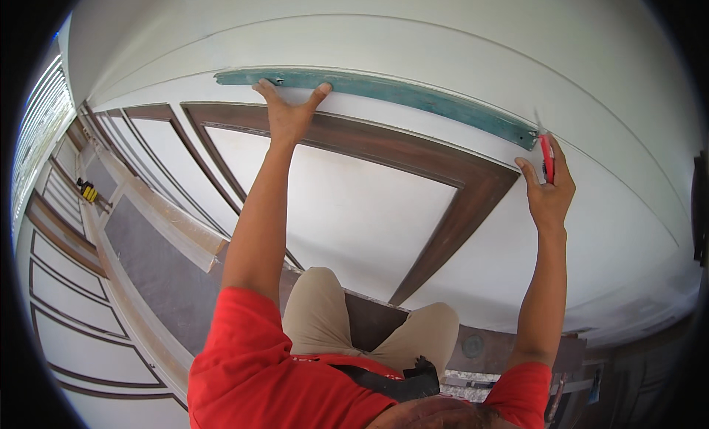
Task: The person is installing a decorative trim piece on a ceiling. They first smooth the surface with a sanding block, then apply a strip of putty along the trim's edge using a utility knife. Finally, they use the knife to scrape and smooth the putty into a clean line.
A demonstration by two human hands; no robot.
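Observation:
A long teal-green strip (413,97) with worn ends and small holes lies along the white panel (347,185). My left hand (290,115) presses the strip's lower edge near its left part, thumb and fingers spread wide apart. Past the strip's right end, my right hand (551,196) is closed around a red-handled utility knife (547,157). The knife's thin blade points up, close beside the strip's end, and looks blurred. My right thumb stands out to the left of the handle.
Dark brown moulding (384,142) frames the panel just below the strip. Behind my left arm runs a grey floor (151,244) bordered by plastic-wrapped trim (173,222). A yellow and black tool (88,191) sits at the far left, near a bright slatted window (44,111).

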